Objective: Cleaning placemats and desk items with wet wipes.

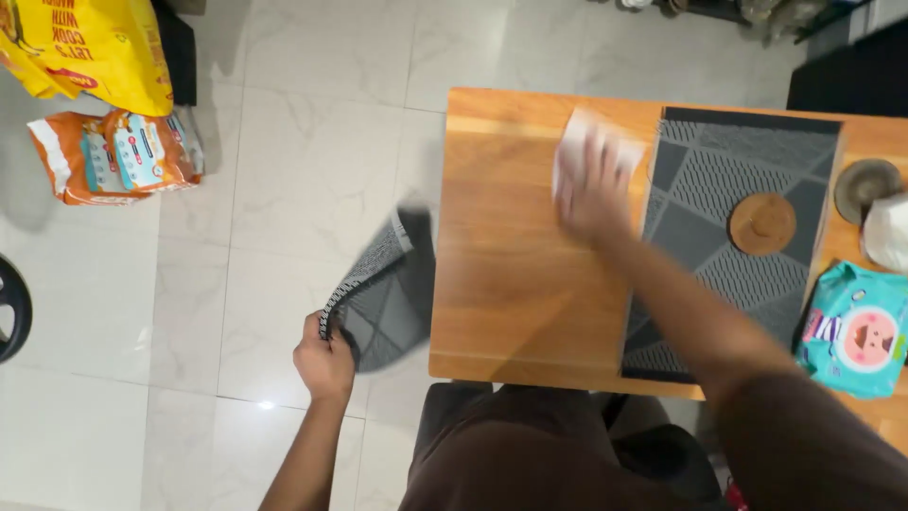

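Note:
My right hand (594,192) presses a white wipe (575,142) flat on the bare wood of the table (501,284), left of a grey patterned placemat (728,180); the hand is blurred. My left hand (324,360) hangs off the table's left side over the floor, gripping the corner of a second grey patterned placemat (386,293) that dangles beside the table edge. A round wooden coaster (761,224) lies on the placemat that is on the table.
A teal pack of wipes (854,329) lies at the table's right edge, with a dark round coaster (865,185) and a white object (889,232) above it. Yellow (90,47) and orange bags (113,156) sit on the tiled floor at far left.

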